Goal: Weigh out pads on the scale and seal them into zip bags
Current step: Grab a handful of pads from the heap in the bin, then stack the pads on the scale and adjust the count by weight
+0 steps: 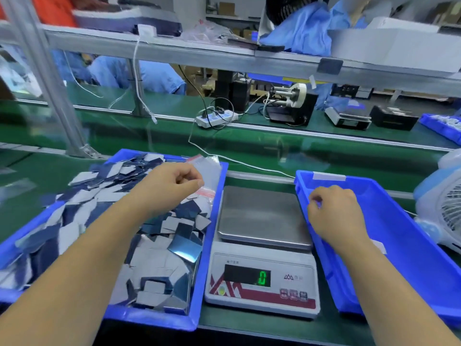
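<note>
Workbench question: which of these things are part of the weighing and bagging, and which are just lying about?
In use: pads in left bin, zip bag in left hand, scale reading 0, right bin, right hand.
Lying about: fan, power strip, blue cloth.

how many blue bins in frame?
3. One blue plastic bin heaped with pads sits left of the scale, one blue plastic bin right of it, and a third blue bin, cropped, is far right across the belt. Others may be out of view.

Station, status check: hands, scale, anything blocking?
Left hand pinching a clear zip bag over the pad bin. Right hand curled over the empty bin, contents unclear. Scale bare, reads zero. Nothing blocking.
</note>
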{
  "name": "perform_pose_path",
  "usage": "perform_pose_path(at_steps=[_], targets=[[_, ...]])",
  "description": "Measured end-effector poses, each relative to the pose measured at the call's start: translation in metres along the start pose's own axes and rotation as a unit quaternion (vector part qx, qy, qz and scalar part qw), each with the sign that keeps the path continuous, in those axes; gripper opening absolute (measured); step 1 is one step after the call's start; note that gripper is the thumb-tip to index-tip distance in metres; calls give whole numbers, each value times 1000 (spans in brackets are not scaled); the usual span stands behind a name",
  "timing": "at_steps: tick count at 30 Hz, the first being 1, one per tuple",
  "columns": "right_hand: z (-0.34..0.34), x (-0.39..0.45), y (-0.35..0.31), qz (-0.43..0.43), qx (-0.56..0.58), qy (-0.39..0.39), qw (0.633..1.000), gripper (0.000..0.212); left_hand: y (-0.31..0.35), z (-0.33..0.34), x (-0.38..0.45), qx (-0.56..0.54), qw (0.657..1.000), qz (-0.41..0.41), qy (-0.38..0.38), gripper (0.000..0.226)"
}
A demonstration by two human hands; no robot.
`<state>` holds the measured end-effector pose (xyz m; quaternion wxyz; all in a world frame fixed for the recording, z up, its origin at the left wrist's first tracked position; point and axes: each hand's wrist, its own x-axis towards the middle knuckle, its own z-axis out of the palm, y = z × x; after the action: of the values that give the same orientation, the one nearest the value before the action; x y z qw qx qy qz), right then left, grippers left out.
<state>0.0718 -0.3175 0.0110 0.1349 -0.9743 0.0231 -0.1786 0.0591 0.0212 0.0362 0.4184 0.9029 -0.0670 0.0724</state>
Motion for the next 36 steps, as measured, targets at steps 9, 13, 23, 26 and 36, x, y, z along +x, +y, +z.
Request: perform_pose_path(at_steps=[9, 13, 23, 26, 36], targets=[[17, -35, -141, -331, 126, -152, 923, 18, -37, -6, -18, -61, 994, 27, 86, 23], [28, -44, -179, -350, 52, -270, 896, 59, -41, -9, -19, -98, 986, 44, 125, 21], [29, -51, -199, -296, 90, -350, 884, 65, -43, -4, -15, -91, 988, 63, 109, 24], [28, -52, -206, -265, 109, -375, 882, 60, -43, -3, -15, -85, 988, 59, 114, 24], [36, -53, -211, -211, 208, -371, 880, 30, -42, -6, -17, -104, 985, 60, 123, 19]])
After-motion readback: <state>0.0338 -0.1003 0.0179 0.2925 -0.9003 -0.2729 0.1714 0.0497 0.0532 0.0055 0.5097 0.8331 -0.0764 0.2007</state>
